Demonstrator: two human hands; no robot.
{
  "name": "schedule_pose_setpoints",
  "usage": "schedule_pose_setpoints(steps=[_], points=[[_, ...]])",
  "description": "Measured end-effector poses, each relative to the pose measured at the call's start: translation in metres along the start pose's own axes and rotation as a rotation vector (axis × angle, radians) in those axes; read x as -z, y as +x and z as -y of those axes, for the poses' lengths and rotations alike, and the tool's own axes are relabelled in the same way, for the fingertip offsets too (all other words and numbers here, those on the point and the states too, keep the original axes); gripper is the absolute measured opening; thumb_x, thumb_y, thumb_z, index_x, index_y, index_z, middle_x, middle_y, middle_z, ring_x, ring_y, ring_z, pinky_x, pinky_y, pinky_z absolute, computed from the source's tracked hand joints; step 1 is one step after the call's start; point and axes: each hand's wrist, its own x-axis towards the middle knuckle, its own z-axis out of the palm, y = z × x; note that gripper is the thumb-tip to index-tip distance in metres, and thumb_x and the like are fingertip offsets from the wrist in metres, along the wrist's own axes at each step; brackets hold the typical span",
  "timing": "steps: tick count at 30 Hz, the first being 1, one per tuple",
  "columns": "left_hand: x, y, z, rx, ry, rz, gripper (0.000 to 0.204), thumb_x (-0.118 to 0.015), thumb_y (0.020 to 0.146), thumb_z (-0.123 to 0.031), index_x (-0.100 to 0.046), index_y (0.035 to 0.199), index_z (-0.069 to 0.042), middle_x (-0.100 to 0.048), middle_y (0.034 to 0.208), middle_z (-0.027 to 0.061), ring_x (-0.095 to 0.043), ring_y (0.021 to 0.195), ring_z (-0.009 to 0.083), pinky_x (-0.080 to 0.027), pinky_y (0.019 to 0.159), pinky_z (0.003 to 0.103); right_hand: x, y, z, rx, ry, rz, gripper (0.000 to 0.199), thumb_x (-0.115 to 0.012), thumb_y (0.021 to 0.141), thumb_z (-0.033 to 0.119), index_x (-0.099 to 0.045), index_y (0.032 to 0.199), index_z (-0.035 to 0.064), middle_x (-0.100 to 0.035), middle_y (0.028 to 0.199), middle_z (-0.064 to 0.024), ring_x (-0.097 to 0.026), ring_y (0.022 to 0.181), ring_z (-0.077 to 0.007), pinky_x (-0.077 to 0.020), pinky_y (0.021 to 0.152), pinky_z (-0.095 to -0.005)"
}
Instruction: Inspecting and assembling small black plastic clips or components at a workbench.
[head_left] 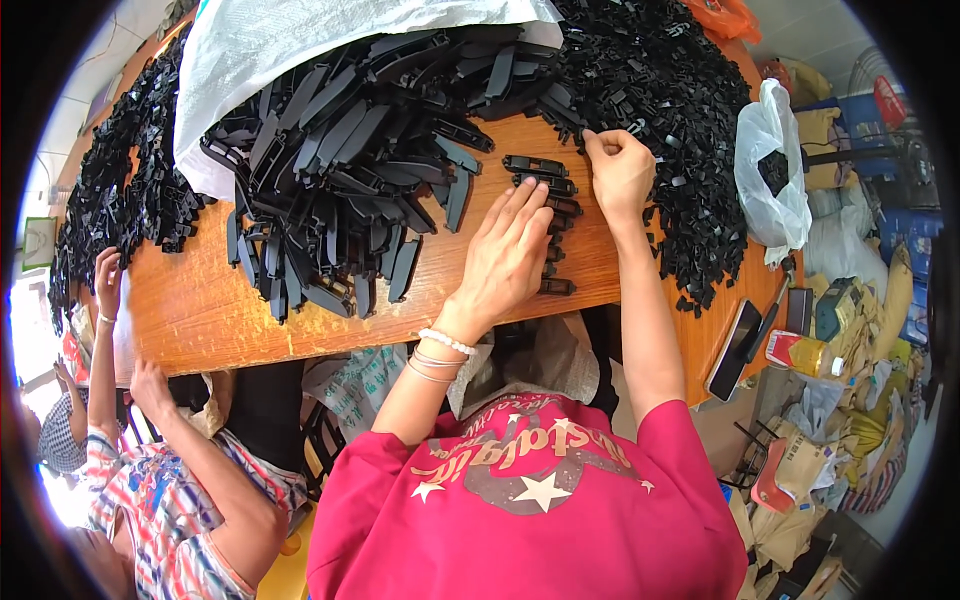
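Note:
A short column of long black plastic parts (535,166) lies on the wooden table (230,310) in front of me. My left hand (508,235) rests over this column, its fingers stretched out and touching the parts, hiding some of them. Just right of it, my right hand (622,178) is closed in a pinch at the edge of a big pile of small black plastic pieces (650,90). Whatever sits between its thumb and finger is too small to make out. To the left of my hands is a heap of larger, curved black parts (330,150).
A white woven sack (230,75) spills the larger parts. At the right are a clear plastic bag (772,190), a phone (733,350) and a bottle (800,354). A co-worker's hand (107,280) is near another black pile at the left.

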Motion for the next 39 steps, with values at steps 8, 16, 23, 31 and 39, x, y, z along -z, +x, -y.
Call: schedule_pose_setpoints(steps=[8,16,23,31,39], points=[[0.001,-0.005,-0.001,-0.004,-0.024,0.014,0.033,-0.063,0.079,0.003,-0.053,0.110,0.001,-0.059,0.124,0.0163,-0.053,0.122,0.0322,-0.039,0.106,0.046,-0.005,0.000,0.006,0.042,-0.099,-0.013,0.023,-0.072,0.082,0.024,-0.068,0.075,0.0015,-0.068,0.067,-0.0097,-0.067,0.064,-0.0279,-0.0504,0.062,-0.0378],[0.006,-0.002,-0.001,-0.019,-0.049,-0.073,0.034,-0.066,0.074,0.002,-0.055,0.106,0.002,-0.061,0.116,0.0166,-0.056,0.116,0.0319,-0.042,0.102,0.045,0.000,-0.005,-0.007,0.232,0.237,-0.120,0.008,-0.068,0.085,0.007,-0.068,0.081,0.0005,-0.066,0.071,-0.0055,-0.060,0.059,-0.0138,-0.0464,0.056,-0.0260],[0.007,-0.006,0.001,-0.008,-0.073,-0.007,0.030,-0.064,0.077,0.001,-0.057,0.106,0.001,-0.063,0.117,0.0158,-0.057,0.115,0.0333,-0.044,0.100,0.046,0.035,-0.037,-0.004,0.020,0.619,0.243,0.017,-0.066,0.088,0.003,-0.062,0.104,-0.0013,-0.066,0.088,-0.0061,-0.061,0.073,-0.0084,-0.0463,0.059,-0.0189],[0.006,-0.008,0.002,-0.027,-0.046,-0.002,0.029,-0.063,0.075,0.000,-0.057,0.104,0.001,-0.062,0.116,0.0152,-0.057,0.113,0.0330,-0.045,0.098,0.046,0.030,-0.057,-0.013,0.769,-0.037,0.130,0.014,-0.073,0.073,0.000,-0.068,0.086,0.0034,-0.068,0.088,-0.0058,-0.062,0.084,-0.0213,-0.0432,0.074,-0.0338],[0.008,-0.007,0.000,-0.030,-0.003,0.011,0.028,-0.063,0.077,-0.001,-0.057,0.104,0.000,-0.062,0.116,0.0135,-0.058,0.112,0.0309,-0.043,0.098,0.045,0.030,-0.060,-0.019,0.835,-0.104,0.124,0.020,-0.071,0.071,-0.001,-0.068,0.090,0.0031,-0.066,0.094,-0.0056,-0.061,0.088,-0.0223,-0.0415,0.075,-0.0338]])
